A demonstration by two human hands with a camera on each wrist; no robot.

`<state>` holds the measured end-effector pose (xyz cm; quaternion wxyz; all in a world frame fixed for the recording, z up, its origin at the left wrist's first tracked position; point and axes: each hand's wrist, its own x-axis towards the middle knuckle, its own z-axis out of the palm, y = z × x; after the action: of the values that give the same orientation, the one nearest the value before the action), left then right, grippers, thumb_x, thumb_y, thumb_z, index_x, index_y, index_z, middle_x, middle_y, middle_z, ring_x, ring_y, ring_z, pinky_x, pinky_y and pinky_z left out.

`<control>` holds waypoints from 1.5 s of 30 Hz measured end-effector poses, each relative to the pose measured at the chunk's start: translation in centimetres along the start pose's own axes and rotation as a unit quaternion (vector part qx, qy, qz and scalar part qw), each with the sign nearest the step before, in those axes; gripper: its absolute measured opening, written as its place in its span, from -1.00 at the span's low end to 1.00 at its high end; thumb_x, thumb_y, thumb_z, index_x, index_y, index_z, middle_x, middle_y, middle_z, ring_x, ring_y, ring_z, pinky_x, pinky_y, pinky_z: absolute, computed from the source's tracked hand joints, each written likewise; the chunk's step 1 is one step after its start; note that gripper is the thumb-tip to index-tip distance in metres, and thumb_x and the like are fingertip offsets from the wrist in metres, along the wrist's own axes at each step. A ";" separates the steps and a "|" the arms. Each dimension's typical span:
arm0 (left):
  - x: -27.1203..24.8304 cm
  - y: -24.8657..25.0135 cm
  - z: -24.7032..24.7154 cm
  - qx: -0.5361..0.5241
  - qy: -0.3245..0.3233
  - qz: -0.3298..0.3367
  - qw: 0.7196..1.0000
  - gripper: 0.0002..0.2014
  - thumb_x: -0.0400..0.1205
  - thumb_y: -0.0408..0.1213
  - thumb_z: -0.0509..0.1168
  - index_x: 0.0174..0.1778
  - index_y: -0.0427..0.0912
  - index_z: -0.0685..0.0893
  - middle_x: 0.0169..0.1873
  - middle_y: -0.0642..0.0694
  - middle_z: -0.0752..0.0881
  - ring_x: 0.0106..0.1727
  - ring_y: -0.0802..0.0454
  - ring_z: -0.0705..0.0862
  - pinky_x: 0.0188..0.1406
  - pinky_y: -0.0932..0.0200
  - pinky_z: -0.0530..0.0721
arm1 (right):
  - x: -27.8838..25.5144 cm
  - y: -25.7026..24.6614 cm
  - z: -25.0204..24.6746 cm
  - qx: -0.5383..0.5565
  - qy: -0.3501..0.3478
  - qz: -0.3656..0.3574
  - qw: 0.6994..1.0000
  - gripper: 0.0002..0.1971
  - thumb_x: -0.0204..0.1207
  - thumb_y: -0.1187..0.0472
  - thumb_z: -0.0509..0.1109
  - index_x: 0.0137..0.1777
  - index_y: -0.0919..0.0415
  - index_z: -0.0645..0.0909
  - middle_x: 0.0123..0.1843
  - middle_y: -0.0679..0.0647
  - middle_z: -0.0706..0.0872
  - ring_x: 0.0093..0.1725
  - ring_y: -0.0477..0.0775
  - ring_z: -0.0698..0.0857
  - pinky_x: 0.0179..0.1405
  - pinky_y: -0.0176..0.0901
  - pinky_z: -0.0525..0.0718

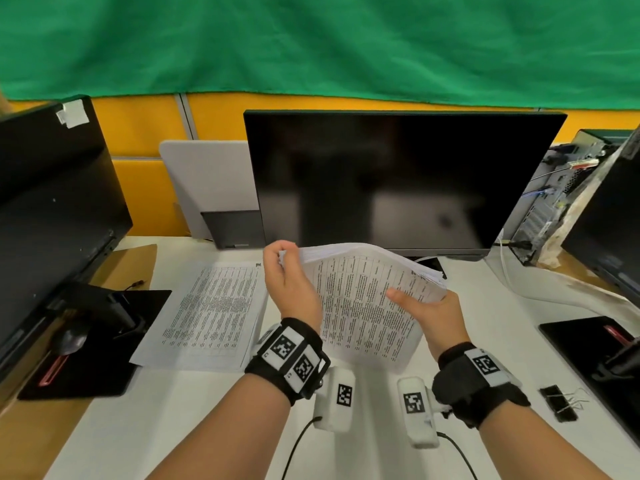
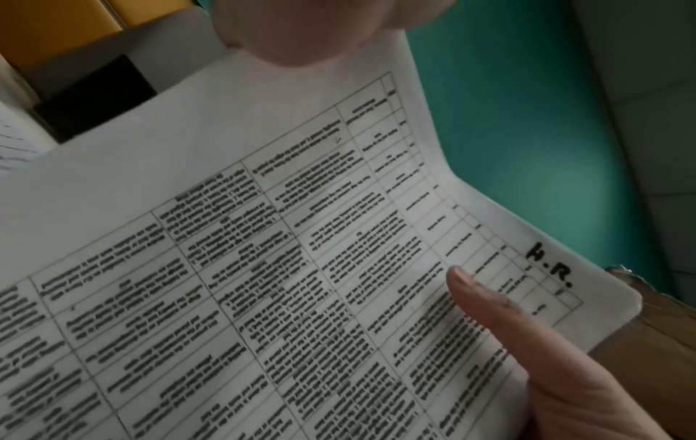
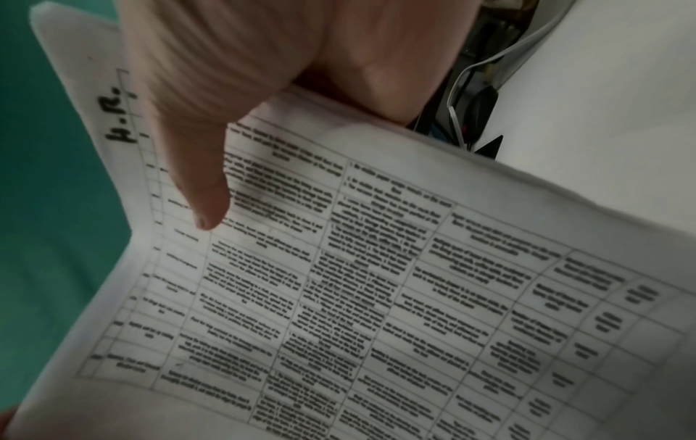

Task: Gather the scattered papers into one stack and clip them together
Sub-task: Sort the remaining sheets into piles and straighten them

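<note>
A thick stack of printed papers [image 1: 360, 303] is held up above the white desk [image 1: 194, 420], bowed in the middle. My left hand [image 1: 289, 271] grips its far left corner with curled fingers. My right hand [image 1: 429, 308] holds the right edge, thumb lying across the top sheet [image 3: 211, 190]. The top sheet [image 2: 263, 268] carries a printed table and a handwritten "H.R." mark. Another printed sheet [image 1: 211, 313] lies flat on the desk to the left of the stack. Black binder clips [image 1: 561, 401] lie at the right near my right wrist.
A dark monitor [image 1: 398, 181] stands right behind the papers. Another monitor [image 1: 52, 202] and its black stand base [image 1: 104, 341] sit at the left. A third screen and base [image 1: 595, 344] are at the right, with a computer case [image 1: 554, 202] and cables behind.
</note>
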<state>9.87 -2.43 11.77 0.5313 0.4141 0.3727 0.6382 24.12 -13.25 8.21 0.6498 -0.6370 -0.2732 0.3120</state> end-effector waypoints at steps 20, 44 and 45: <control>0.0 -2.5 -3.4 0.015 -0.170 -0.121 0.978 -0.79 0.70 -0.23 0.17 0.22 0.05 0.57 -0.02 0.16 0.76 -0.04 0.36 0.75 -0.09 0.36 0.67 | 0.6 -0.9 0.4 -0.014 -0.027 -0.018 0.999 -0.75 0.36 0.27 0.57 -0.03 -0.08 0.74 0.03 0.04 0.85 0.09 0.10 0.79 0.20 0.26 0.68; 2.2 -4.7 -5.8 0.198 -0.292 -0.197 0.915 -0.67 0.57 -0.44 0.17 -0.01 0.16 0.58 0.11 0.05 0.71 0.23 0.00 0.63 0.23 0.08 0.57 | 1.9 1.5 -0.5 -0.003 -0.025 0.114 0.993 -0.67 0.36 0.37 0.56 0.10 0.09 0.67 0.00 0.00 0.80 0.03 0.02 0.75 -0.04 -0.05 0.68; 2.7 -4.6 -6.1 0.202 -0.308 -0.216 0.904 -0.69 0.57 -0.41 0.19 0.04 0.14 0.60 0.16 -0.01 0.72 0.26 -0.06 0.64 0.32 -0.02 0.56 | 2.0 1.2 -0.8 -0.001 -0.039 0.129 0.991 -0.64 0.36 0.39 0.55 0.13 0.12 0.65 0.00 0.00 0.80 0.01 0.00 0.75 -0.12 -0.11 0.66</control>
<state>5.64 0.79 5.57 0.6495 0.5976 0.3921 0.2593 25.93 -12.24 6.88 0.5923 -0.6552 -0.2141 0.4171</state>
